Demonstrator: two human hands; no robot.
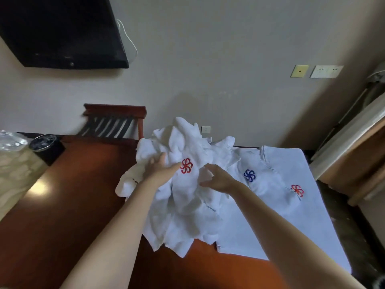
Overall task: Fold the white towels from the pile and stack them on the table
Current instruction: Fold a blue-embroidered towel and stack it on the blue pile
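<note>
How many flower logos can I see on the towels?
3. One red logo on the crumpled towel beside the left hand, one blue logo just right of the right hand, a second red logo on the flat towel. Folds may hide more.

Person, seen from own head camera: two arms only in view.

Left forearm (116,222): bare along its whole visible length. Long, slim, tapering evenly to a narrow wrist.

Right forearm (281,230): likewise bare, same slender build. Looks broader toward the bottom corner, where the wide lens stretches it.

Left hand (161,170): bare. Thumb shows plainly, slim; fingers slim too, tips hard to separate.

Right hand (218,180): bare. Back of hand in view, fingers slim, thumb distinct.

Surface of both arms smooth, lit brighter on upper sides, shaded along lower edges. Nails too small and blurred to make out.
</note>
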